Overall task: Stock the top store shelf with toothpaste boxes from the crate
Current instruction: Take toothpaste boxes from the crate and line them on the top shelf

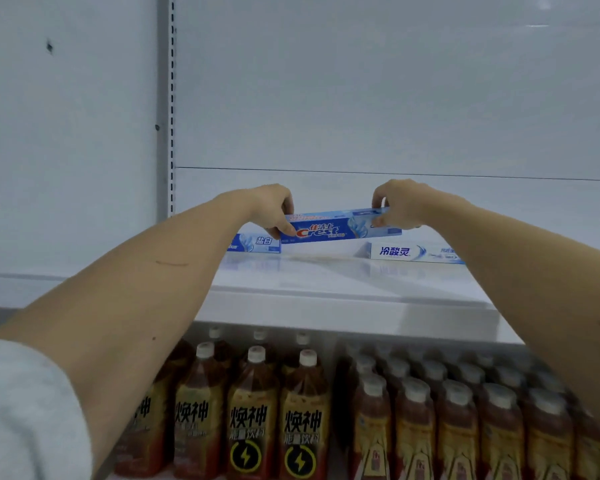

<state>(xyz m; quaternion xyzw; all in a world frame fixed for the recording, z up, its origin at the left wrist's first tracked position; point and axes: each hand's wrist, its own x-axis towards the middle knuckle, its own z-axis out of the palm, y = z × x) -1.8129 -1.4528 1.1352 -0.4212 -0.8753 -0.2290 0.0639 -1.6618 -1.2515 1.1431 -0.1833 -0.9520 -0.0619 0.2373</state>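
A blue Crest toothpaste box [336, 226] is held lengthwise just above the back of the white top shelf [326, 282]. My left hand [272, 209] pinches its left end and my right hand [400, 206] pinches its right end. Another blue toothpaste box [257, 243] lies on the shelf behind my left forearm, partly hidden. A white toothpaste box with blue lettering [413, 252] lies on the shelf at the right, under my right forearm. The crate is out of view.
The shelf's white back panel [361, 98] rises behind the boxes, with a slotted upright [171, 116] at the left. On the shelf below stand rows of brown drink bottles [302, 410] with white caps.
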